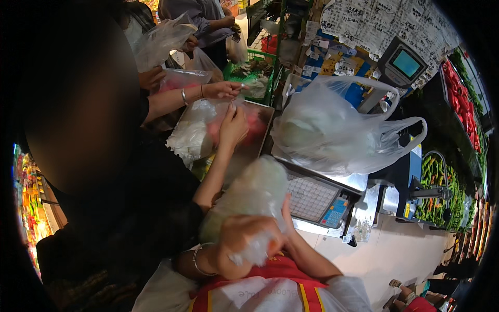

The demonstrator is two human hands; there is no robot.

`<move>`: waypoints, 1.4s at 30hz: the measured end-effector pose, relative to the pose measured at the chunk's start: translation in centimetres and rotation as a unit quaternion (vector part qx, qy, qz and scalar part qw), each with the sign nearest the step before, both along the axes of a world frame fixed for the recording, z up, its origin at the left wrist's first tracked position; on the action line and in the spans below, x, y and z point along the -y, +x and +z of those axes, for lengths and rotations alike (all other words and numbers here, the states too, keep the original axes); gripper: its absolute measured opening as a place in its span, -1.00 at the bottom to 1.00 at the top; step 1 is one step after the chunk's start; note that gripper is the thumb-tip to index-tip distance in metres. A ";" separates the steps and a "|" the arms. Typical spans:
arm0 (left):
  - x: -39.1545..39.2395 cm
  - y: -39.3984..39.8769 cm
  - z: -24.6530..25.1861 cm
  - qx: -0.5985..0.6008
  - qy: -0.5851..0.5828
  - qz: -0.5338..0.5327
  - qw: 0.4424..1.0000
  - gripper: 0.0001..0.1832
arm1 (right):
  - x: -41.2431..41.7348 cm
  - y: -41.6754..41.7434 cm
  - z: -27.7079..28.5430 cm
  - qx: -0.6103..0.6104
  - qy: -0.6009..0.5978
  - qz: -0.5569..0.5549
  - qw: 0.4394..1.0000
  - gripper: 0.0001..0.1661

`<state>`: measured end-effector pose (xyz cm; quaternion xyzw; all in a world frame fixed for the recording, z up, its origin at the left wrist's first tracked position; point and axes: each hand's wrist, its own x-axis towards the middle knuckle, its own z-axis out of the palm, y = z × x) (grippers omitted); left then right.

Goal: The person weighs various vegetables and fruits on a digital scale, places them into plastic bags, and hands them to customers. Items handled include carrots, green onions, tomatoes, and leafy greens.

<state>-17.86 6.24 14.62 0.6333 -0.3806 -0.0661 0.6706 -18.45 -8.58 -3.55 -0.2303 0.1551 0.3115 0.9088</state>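
Note:
A clear plastic bag (253,187) holding pale greenish-white produce is in front of me, tilted away from my chest. My left hand (249,241), blurred and wearing a bangle at the wrist, grips the bunched neck of this bag. My right hand (287,218) lies against the bag's right side, its fingers partly hidden behind the plastic. Just beyond is a label scale with a keypad (314,197). On its metal platter rests a white translucent carrier bag (327,128) with large pale produce inside, its handles standing loose to the right.
Close on my left, a person in black has both hands (234,124) over bagged goods on a metal counter (262,113). Other people hold bags behind. The scale's display (405,62) rises at the back right, near handwritten sheets (374,27). Green peppers (440,195) fill a right-hand shelf.

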 end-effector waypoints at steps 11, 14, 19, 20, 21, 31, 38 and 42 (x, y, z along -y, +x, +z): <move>-0.3 3.2 -4.1 -0.200 -0.125 0.366 0.900 -0.85 | -5.3 5.5 -6.2 0.058 -0.085 0.003 0.995 -0.15; -1.0 4.4 -6.1 -0.187 -0.174 0.438 0.862 -0.84 | -6.4 3.9 -5.4 0.058 -0.219 -0.003 0.974 -0.24; -1.7 5.4 -7.9 -0.175 -0.179 0.470 0.846 -0.83 | -7.1 1.6 -3.3 0.025 -0.179 0.067 0.981 -0.24; -1.9 5.7 -9.1 -0.173 -0.169 0.469 0.849 -0.83 | -8.1 2.0 -5.0 0.025 -0.226 0.058 0.972 -0.25; -1.9 6.1 -9.6 -0.165 -0.160 0.467 0.854 -0.82 | -8.3 3.0 -6.6 0.028 -0.236 0.070 0.969 -0.25; -2.5 9.4 -12.7 -0.152 0.019 0.490 0.858 -0.78 | 0.6 5.0 -2.5 0.146 -0.174 0.223 0.948 -0.47; -3.0 12.9 -17.3 -0.190 0.056 0.418 0.887 -0.85 | 16.5 -0.8 -0.8 0.184 -0.288 0.071 0.937 -0.64; -2.3 12.9 -22.6 -0.164 0.162 0.404 0.885 -0.87 | 22.7 -5.1 -2.8 0.099 -0.414 -0.251 0.869 -0.80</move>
